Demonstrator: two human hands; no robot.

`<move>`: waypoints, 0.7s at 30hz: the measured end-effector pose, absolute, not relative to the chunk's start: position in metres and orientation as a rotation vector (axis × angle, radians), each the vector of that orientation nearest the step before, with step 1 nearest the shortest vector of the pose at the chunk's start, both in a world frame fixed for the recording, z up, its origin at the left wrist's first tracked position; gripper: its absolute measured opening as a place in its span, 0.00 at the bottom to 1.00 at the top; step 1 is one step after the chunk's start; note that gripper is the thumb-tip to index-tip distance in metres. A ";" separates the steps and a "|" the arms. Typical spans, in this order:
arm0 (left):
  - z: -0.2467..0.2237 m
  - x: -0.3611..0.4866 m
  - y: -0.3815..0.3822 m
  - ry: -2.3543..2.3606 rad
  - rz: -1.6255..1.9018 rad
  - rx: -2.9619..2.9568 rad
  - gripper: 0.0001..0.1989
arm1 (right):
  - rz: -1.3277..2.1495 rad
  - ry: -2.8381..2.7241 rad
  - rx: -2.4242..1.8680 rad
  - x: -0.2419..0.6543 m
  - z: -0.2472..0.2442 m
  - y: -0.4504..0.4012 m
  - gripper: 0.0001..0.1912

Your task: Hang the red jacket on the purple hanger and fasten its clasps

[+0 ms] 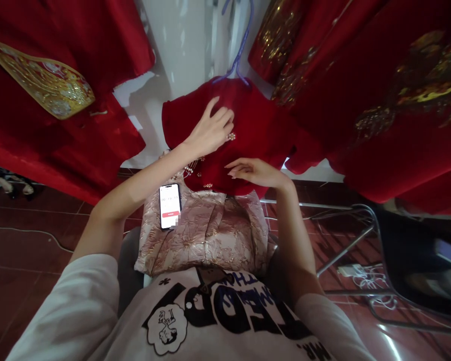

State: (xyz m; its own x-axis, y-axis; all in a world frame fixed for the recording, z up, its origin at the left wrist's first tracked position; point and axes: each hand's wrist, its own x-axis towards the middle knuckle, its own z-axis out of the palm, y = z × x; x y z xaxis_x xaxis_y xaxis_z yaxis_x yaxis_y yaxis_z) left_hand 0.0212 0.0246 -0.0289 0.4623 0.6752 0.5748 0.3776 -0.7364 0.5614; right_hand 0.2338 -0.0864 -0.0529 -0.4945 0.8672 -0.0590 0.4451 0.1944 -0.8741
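Observation:
A red velvet-like garment [255, 125] hangs in front of me from a purple hanger [239, 55]. My left hand [213, 128] is over its upper left part, fingers curled and thumb apart; a small beaded ornament [231, 136] shows at its fingertips. Whether the fingers grip it is unclear. Lower and to the right, my right hand [252, 171] lies against the garment with fingers stretched out and nothing visible in them. More beaded ornaments [190, 168] lie between the hands. The garment's lower edge rests over shiny pink fabric [210, 230] on my lap.
A phone [170, 205] with a lit screen lies on the pink fabric at the left. Red garments with gold decoration [60, 90] hang on both sides. At the right stand a metal-framed chair [376, 230] and white cables [368, 278] on the red tiled floor [30, 281].

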 end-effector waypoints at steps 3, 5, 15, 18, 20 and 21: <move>-0.023 0.016 0.027 0.821 1.060 2.473 0.05 | 1.234 -2.008 -1.186 0.236 -0.048 -0.089 0.23; -0.018 0.011 0.025 0.779 0.952 2.623 0.05 | 1.193 -1.985 -1.139 0.238 -0.044 -0.091 0.22; -0.008 0.006 0.006 1.050 0.598 3.143 0.15 | 0.758 -1.457 -0.854 0.186 -0.020 -0.045 0.30; -0.011 0.002 0.009 1.294 0.484 3.081 0.18 | 0.858 -1.370 -1.086 0.151 -0.016 -0.029 0.47; -0.015 -0.004 0.015 1.500 0.343 2.987 0.16 | 0.823 -1.302 -1.355 0.136 -0.021 -0.028 0.58; -0.016 -0.008 0.019 1.601 0.273 2.922 0.15 | 0.761 -1.278 -1.457 0.133 -0.026 -0.030 0.62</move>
